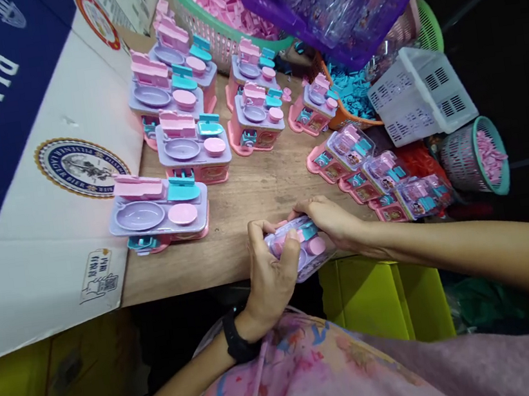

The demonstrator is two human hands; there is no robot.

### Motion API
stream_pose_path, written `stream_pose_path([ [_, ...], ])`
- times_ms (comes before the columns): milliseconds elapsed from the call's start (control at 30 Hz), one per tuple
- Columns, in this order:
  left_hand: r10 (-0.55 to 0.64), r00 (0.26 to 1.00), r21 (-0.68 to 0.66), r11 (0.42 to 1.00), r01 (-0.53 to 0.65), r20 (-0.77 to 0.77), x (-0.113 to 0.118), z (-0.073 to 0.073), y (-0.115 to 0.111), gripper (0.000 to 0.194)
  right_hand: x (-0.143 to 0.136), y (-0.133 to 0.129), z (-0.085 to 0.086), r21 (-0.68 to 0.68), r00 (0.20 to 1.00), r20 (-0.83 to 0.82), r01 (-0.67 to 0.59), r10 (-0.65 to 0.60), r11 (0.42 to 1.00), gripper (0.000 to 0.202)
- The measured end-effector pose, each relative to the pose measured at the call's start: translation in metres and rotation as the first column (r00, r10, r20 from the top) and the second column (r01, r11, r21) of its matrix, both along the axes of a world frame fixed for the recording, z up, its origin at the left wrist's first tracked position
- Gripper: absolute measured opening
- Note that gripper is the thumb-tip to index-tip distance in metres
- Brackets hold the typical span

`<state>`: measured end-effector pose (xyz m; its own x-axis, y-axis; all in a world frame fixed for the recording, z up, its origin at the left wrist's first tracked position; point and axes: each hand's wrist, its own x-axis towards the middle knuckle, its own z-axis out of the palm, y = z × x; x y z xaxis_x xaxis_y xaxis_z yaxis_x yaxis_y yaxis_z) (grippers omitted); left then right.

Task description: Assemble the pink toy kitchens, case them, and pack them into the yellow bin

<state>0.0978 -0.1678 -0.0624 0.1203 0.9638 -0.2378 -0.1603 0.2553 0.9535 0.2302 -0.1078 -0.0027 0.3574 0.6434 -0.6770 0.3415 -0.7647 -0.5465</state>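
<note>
Close to my body, at the front edge of the wooden table (pixel 263 185), I hold a small toy kitchen (pixel 316 246) with a lilac top and pink and teal parts. My left hand (pixel 274 268) wraps round its left side, the thumb lying across the top. On the far right side, the fingers of my right hand (pixel 328 219) are curled against it. Its underside is hidden. Several similar toy kitchens (pixel 161 205) stand upright on the table to the left and beyond my hands. To the right, more toy kitchens (pixel 386 175) sit under clear plastic covers.
A blue and white carton (pixel 83 118) borders the table's left side. At the back stand a green-rimmed basket (pixel 213 29) of pink parts, a purple crate (pixel 321 38) of clear pieces and an orange basket (pixel 348 115) of teal parts. A white basket (pixel 402 102) lies tilted at right.
</note>
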Motion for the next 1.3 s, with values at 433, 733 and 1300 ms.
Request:
stream_pose_path([
  [433, -0.187, 0.982, 0.17, 0.969, 0.179, 0.031, 0.065, -0.021, 0.017, 0.031, 0.069, -0.075, -0.02, 0.452, 0.494, 0.85, -0.862, 0.18, 0.229, 0.031],
  [733, -0.115, 0.867, 0.531, 0.749, 0.396, -0.485, 0.088, -0.019, 0.1, 0.024, 0.174, -0.048, -0.017, 0.435, 0.422, 0.896, -0.779, -0.135, 0.452, 0.028],
  [1300, -0.106, 0.838, 0.491, 0.768, 0.411, -0.536, 0.046, -0.044, 0.14, 0.057, 0.154, 0.216, 0.031, -0.009, 0.355, 0.685, -0.869, 0.636, 0.494, 0.085],
])
